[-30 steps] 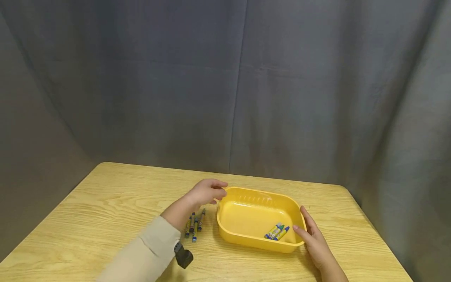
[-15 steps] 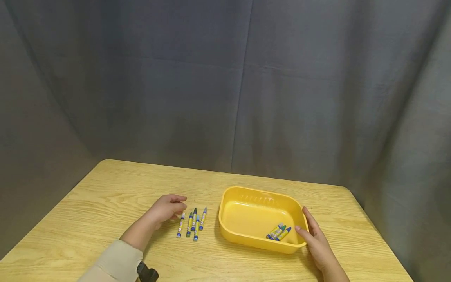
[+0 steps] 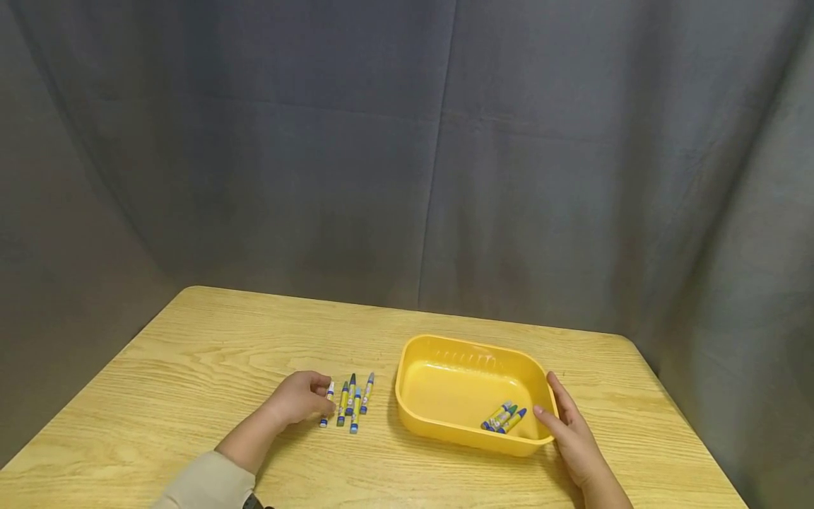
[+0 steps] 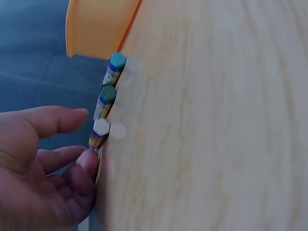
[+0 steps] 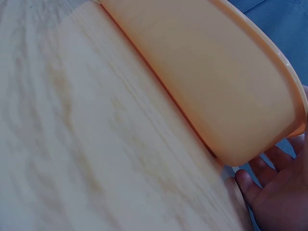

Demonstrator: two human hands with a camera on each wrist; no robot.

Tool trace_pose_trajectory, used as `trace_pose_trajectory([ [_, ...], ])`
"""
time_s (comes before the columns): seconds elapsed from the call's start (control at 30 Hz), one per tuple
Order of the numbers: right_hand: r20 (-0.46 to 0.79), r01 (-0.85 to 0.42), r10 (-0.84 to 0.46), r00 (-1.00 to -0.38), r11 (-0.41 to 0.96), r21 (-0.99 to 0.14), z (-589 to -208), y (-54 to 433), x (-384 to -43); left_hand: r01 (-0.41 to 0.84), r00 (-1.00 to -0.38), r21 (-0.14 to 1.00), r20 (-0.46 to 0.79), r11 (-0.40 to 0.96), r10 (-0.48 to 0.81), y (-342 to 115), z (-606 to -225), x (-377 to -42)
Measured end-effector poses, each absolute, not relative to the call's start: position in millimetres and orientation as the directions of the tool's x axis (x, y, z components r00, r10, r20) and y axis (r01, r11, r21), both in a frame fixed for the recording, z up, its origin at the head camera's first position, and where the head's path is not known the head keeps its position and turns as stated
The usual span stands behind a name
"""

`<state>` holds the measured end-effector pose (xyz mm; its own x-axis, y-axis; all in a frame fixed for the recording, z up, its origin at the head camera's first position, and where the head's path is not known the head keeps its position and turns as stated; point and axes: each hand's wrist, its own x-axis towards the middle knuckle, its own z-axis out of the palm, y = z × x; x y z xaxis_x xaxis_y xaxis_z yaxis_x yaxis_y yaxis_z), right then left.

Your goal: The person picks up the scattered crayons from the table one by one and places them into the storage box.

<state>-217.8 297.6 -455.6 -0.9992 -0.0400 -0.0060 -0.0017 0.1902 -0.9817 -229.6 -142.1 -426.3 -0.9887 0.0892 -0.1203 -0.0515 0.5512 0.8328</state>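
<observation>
My left hand (image 3: 299, 399) is at a white crayon (image 3: 329, 397) on the table, thumb and fingers on either side of it. In the left wrist view a gap shows between the thumb (image 4: 72, 119) and that crayon (image 4: 100, 129). Just to the right lie several more crayons, among them a green one (image 3: 343, 404) and a light blue one (image 3: 355, 410). My right hand (image 3: 572, 431) grips the right end of a yellow plastic tray (image 3: 464, 438), thumb over the rim and fingers outside. Several crayons (image 3: 502, 418) lie inside, near its front right corner.
The wood-grain table (image 3: 210, 353) has rounded far corners. Behind and around it hangs a dark grey curtain (image 3: 318, 155).
My left hand has moved left from the tray's left rim, past the loose crayons, then down to the white one. The right hand stays on the tray.
</observation>
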Motion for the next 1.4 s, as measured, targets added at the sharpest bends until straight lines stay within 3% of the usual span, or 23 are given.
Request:
trace_pose_trajectory([
  [0.43,-0.009,0.001,-0.036,-0.999,0.218,-0.976,-457,298,-217,-0.010,-0.993,0.798,-0.077,0.603,0.084,-136,-426,-229],
  [0.87,-0.001,-0.007,-0.042,-0.999,0.193,-0.981,-455,298,-217,-0.108,-0.967,0.935,-0.178,0.336,0.183,-133,-403,-251],
  [1.4,0.016,-0.025,-0.048,-0.999,0.185,-0.982,-455,296,-218,-0.110,-0.926,0.962,-0.190,0.249,0.325,-47,-365,-276],
])
